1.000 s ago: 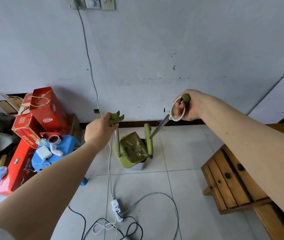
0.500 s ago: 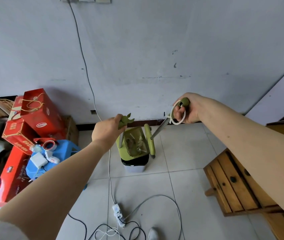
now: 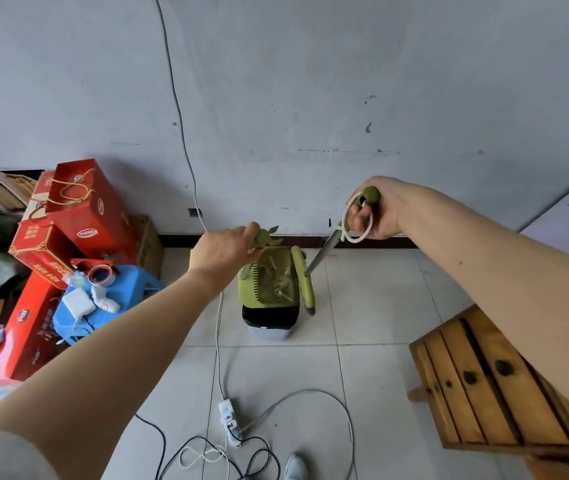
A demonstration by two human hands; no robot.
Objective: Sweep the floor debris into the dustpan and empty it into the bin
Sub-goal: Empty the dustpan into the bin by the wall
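A green dustpan [image 3: 269, 284] hangs tilted over a small grey bin [image 3: 269, 325] with a black liner, close to the wall. Pale scraps of debris [image 3: 281, 280] lie inside the pan, by its comb teeth. My left hand [image 3: 222, 252] grips the green top of the dustpan's handle. My right hand [image 3: 373, 213] is closed on the green end of the broom handle, a white loop hanging from it. The broom [image 3: 305, 285] slants down, its green head standing just right of the dustpan.
Red cartons [image 3: 68, 216] and a blue plastic stool [image 3: 120, 292] with a charger and tape roll crowd the left. A wooden bench [image 3: 484, 382] stands at the right. A power strip [image 3: 227, 414] and loose cables [image 3: 311, 400] lie on the tiled floor near my foot.
The dustpan has risen and tipped more steeply over the bin. Both hands shifted slightly right with it, and the bin's black liner has come into view below the pan.
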